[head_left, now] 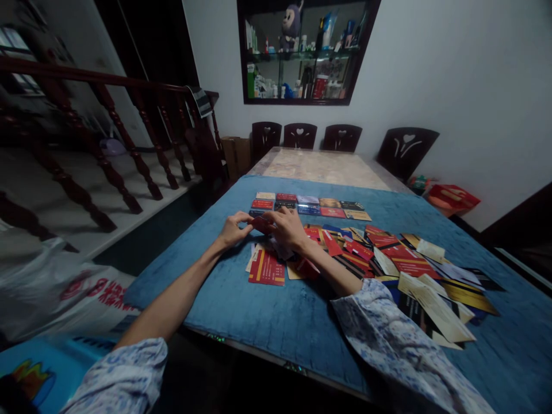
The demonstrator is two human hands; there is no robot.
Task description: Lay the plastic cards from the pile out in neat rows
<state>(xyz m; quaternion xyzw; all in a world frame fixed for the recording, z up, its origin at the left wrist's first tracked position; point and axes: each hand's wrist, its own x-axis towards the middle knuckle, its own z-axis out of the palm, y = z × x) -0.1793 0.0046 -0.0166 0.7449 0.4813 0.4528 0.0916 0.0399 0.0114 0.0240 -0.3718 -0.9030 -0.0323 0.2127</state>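
Between my two hands is a dark red card [261, 223]. My left hand [235, 229] is closed, pinching the card's left end. My right hand [288, 229] is closed on its right side, and the fingers hide part of it. Just beyond my hands, small cards [308, 210] are laid out in neat rows on the blue cloth [215, 293]. A red and yellow card [266, 268] lies flat on other cards below my hands. Under and beside my right forearm spreads a loose heap of red, gold, cream and black cards [388, 253].
The blue cloth covers the near part of a table [319, 165]. Dark chairs [407, 149] stand along its far side. A wooden railing [107, 103] and a white plastic bag [64, 293] are to the left. A glass-shelved cabinet [302, 54] is set in the wall.
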